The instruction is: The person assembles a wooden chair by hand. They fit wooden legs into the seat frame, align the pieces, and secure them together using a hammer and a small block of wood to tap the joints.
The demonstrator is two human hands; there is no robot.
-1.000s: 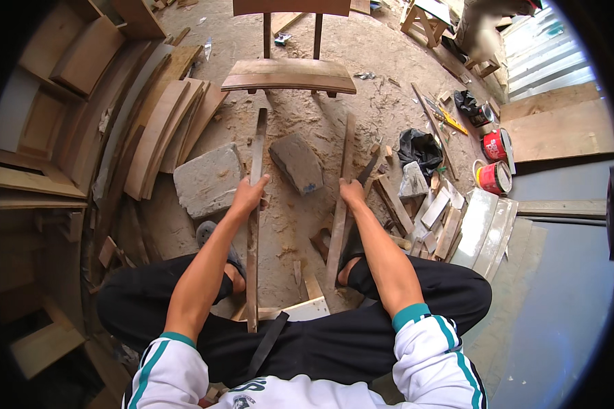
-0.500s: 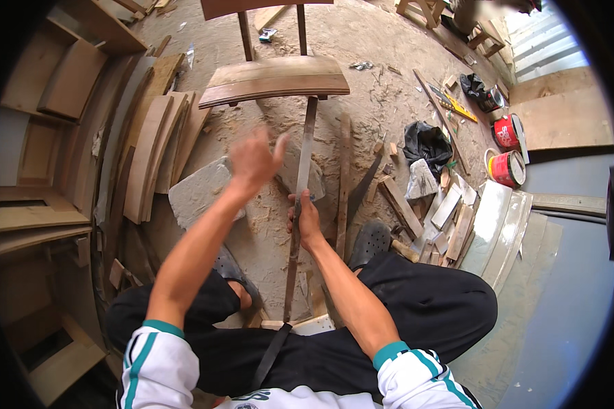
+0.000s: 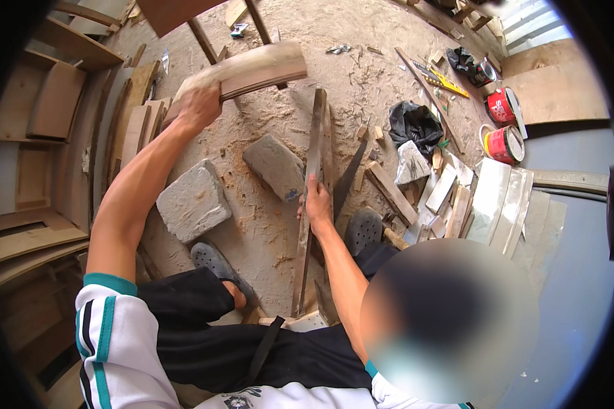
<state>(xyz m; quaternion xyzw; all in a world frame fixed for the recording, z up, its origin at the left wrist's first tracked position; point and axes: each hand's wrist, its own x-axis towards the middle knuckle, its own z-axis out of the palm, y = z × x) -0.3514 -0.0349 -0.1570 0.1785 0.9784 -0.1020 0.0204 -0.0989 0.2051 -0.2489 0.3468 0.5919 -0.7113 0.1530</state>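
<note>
My left hand (image 3: pixel 201 107) is wrapped over the left end of a thick curved wooden board (image 3: pixel 266 67). Two narrow posts link this board to a reddish-brown panel (image 3: pixel 174 12) cut off by the top edge, like parts of a chair-like frame. Over the middle of the floor, my right hand (image 3: pixel 316 203) is closed round a long dark wooden strip (image 3: pixel 314 146). The strip stands lengthwise between my legs, its lower end near a pale wooden piece (image 3: pixel 307 322). Two concrete blocks, a left one (image 3: pixel 194 201) and a middle one (image 3: pixel 273 167), lie left of the strip.
A handsaw (image 3: pixel 351 174) and wood offcuts (image 3: pixel 392 193) lie to the right, near a black plastic bag (image 3: pixel 416 126) and red cans (image 3: pixel 503 144). Stacked boards (image 3: pixel 133 136) and wooden cabinets (image 3: pixel 37 163) line the left. A blurred round patch hides the lower right.
My left hand has gone from mid-air to the curved board, which has shifted left and tilted. The strip in my right hand now stands apart from it. Both concrete blocks show more fully.
</note>
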